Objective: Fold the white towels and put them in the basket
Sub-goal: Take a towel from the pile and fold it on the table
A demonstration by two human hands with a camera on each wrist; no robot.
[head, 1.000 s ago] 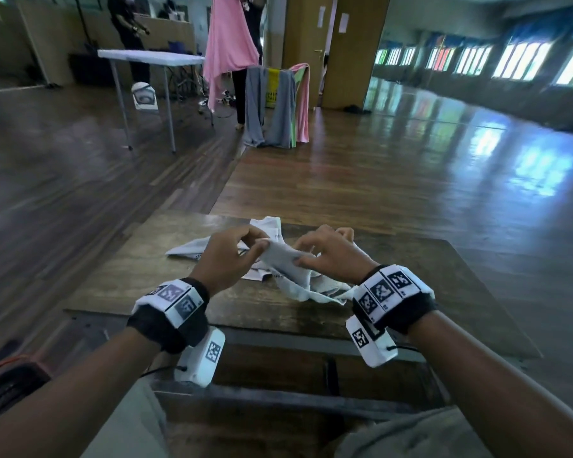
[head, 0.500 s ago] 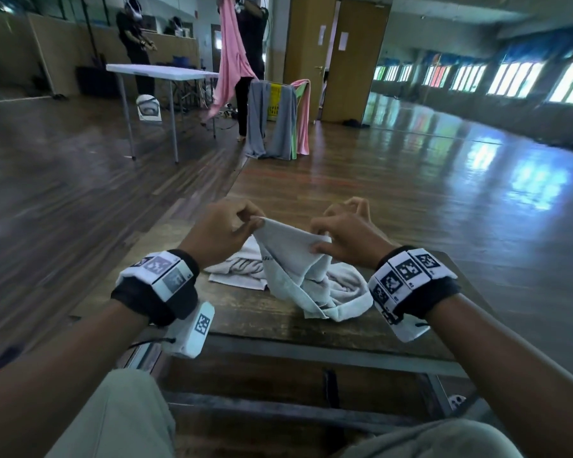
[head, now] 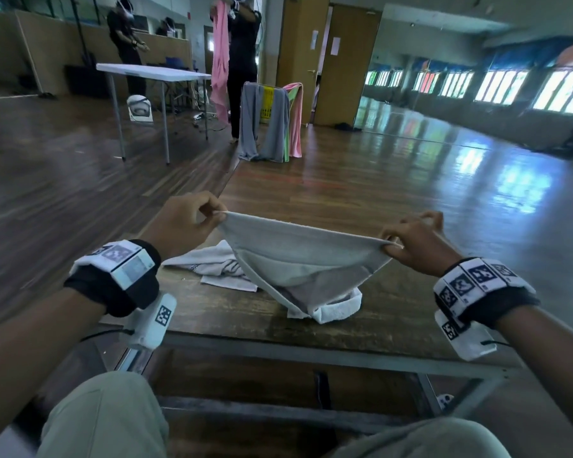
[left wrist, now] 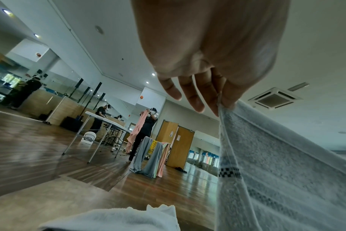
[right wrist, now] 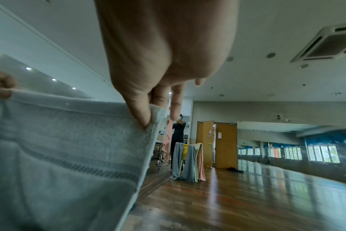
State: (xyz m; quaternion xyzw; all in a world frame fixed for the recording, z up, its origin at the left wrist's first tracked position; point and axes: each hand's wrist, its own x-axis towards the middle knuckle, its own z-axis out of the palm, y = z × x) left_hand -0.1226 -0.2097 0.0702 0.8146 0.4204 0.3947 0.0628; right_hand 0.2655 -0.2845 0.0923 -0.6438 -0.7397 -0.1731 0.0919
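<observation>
Left hand pinches one top corner of a white towel between thumb and forefinger; remaining fingers loosely extended, touching nothing

Right hand pinches the opposite top corner the same way (thumb and forefinger closed on the hem, other fingers free)

Towel stretched between the two hands, top edge taut and raised above the worktop. Body sags in a V; lowest part rests bunched on the worktop near its front edge. Woven dark band across the cloth, seen in both wrist views

Second white towel lies crumpled on the worktop, behind and left of the held one, partly hidden by it

Background: yellow basket on the floor well beyond the worktop, grey and pink cloths draped over it. A person in dark clothes beside it holds up a pink cloth. White folding table further left
</observation>
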